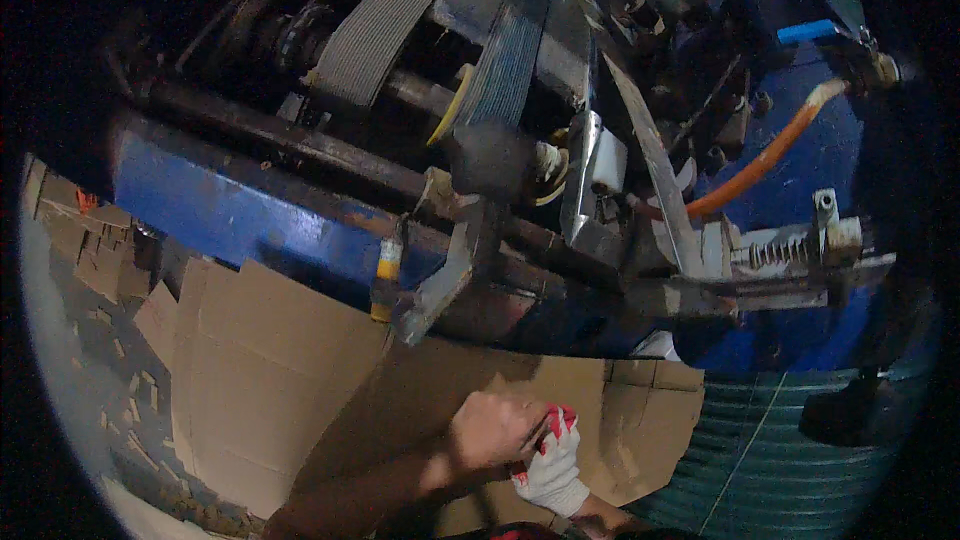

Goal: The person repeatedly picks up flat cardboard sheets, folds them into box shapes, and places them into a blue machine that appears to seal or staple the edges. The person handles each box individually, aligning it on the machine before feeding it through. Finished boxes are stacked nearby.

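My left hand (pixel 492 434) is bare and closed around the red fingertip end of a white work glove (pixel 553 470). The glove is on my right hand (pixel 556 478), which comes up from the lower edge. The two hands touch, low in the middle of the view, above a large sheet of brown cardboard (pixel 270 380). My left hand hides the gloved fingers, so I cannot tell how they are bent.
A big blue machine (pixel 200 195) with grey belts (pixel 385 25), dark shafts, an orange hose (pixel 770 155) and a spring rod (pixel 790 250) fills the upper half. Cardboard scraps (pixel 95 260) litter the floor at the left. A green ribbed surface (pixel 780 440) lies at the right.
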